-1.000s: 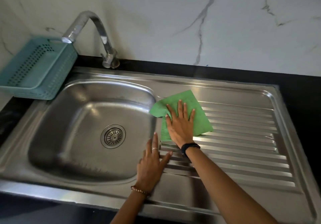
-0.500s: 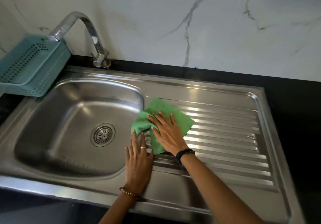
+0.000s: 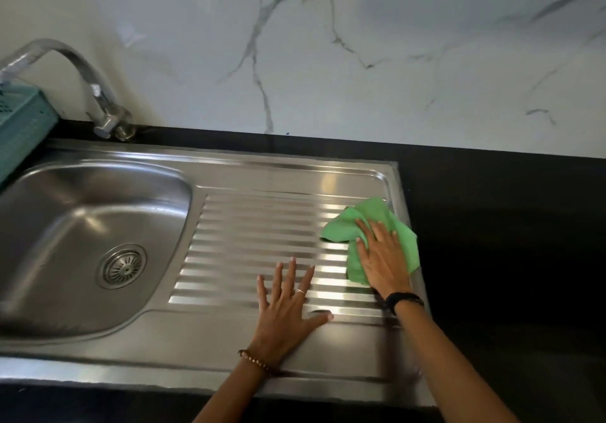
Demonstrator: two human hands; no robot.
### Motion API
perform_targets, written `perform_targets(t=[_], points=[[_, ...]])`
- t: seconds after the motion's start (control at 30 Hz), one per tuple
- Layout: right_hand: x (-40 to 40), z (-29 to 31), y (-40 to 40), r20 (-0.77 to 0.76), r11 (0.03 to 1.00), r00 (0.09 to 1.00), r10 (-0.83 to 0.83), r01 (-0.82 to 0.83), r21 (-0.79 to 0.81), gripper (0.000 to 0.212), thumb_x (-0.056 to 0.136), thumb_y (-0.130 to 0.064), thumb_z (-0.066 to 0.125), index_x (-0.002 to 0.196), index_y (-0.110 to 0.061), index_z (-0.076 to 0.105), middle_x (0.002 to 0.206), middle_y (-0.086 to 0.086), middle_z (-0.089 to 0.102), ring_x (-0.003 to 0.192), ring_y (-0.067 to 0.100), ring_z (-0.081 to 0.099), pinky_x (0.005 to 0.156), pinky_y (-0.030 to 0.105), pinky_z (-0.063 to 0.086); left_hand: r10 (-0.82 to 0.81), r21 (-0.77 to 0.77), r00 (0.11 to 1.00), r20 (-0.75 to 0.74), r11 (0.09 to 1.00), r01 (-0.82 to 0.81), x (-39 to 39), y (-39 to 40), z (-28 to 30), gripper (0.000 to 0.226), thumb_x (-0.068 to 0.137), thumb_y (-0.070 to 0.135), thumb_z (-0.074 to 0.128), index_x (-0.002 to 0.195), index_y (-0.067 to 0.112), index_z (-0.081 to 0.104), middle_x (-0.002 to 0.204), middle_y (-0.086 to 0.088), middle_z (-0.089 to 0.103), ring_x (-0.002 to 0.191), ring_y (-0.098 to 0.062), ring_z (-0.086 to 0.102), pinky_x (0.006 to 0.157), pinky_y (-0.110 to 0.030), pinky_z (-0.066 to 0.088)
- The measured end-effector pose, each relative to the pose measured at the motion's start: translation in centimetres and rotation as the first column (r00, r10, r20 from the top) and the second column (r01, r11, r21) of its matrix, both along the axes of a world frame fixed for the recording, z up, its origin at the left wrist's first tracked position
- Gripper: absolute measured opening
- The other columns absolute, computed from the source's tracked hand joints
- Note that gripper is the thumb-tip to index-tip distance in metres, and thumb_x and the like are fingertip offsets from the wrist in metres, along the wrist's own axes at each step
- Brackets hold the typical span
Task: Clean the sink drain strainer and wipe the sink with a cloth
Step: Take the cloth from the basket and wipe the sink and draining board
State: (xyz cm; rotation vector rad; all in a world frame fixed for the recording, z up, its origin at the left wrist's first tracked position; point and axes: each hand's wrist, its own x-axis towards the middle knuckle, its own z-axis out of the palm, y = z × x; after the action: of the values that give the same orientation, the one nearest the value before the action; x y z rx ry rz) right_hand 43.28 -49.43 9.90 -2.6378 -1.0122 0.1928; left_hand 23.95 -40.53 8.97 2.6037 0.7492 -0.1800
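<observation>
Two hands flat | right hand (image 3: 383, 258) presses green cloth (image 3: 370, 222) at drainboard's (image 3: 262, 225) far right edge | left hand (image 3: 285, 308) splayed, empty | cloth soft, light, bunches; likely best pinned under palm

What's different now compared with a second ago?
The right hand has swept the green cloth from beside the basin to the drainboard's far right edge. The left hand slid right too, still flat and empty. The strainer stays seated in the drain.
</observation>
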Motion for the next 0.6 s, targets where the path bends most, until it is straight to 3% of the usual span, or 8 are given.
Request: perform_targets(t=[0.23, 0.4, 0.6], points=[[-3.2, -0.8, -1.9, -0.033, 0.998, 0.999, -0.034, 0.032, -0.060, 0.052, 0.100, -0.036, 0.024, 0.148, -0.026, 0.006, 0.159, 0.004, 0.005, 0.147, 0.022, 0.001, 0.119, 0.040, -0.002, -0.026, 0.040, 0.995, -0.092, 0.999, 0.029, -0.1, 0.2, -0.1, 0.099, 0.052, 0.090, 0.003, 0.131, 0.040, -0.029, 0.141, 0.003, -0.036, 0.132, -0.021, -0.034, 0.109, -0.052, -0.020], [-6.7, -1.4, -4.4, 0.003, 0.996, 1.000, -0.031, 0.031, -0.079, 0.059, 0.096, -0.050, 0.024, 0.148, -0.027, 0.007, 0.159, 0.001, 0.008, 0.147, 0.022, 0.007, 0.116, 0.040, -0.004, -0.027, 0.024, 0.996, -0.089, 0.999, 0.029, -0.1, 0.4, -0.5, 0.099, 0.053, 0.090, 0.008, 0.131, 0.041, -0.030, 0.142, 0.003, -0.036, 0.132, -0.021, -0.034, 0.108, -0.051, -0.022], [-3.0, -0.6, -0.3, -0.002, 0.992, 0.998, -0.062, 0.061, -0.115, 0.052, 0.099, -0.042, 0.021, 0.148, -0.028, 0.009, 0.159, 0.002, 0.007, 0.147, 0.024, 0.004, 0.119, 0.048, 0.002, -0.006, -0.028, 0.997, -0.078, 1.000, 0.004, -2.6, 3.7, -0.7, 0.115, 0.045, 0.097, 0.019, 0.133, 0.041, -0.030, 0.140, 0.005, -0.041, 0.127, -0.025, -0.042, 0.100, -0.049, -0.030]])
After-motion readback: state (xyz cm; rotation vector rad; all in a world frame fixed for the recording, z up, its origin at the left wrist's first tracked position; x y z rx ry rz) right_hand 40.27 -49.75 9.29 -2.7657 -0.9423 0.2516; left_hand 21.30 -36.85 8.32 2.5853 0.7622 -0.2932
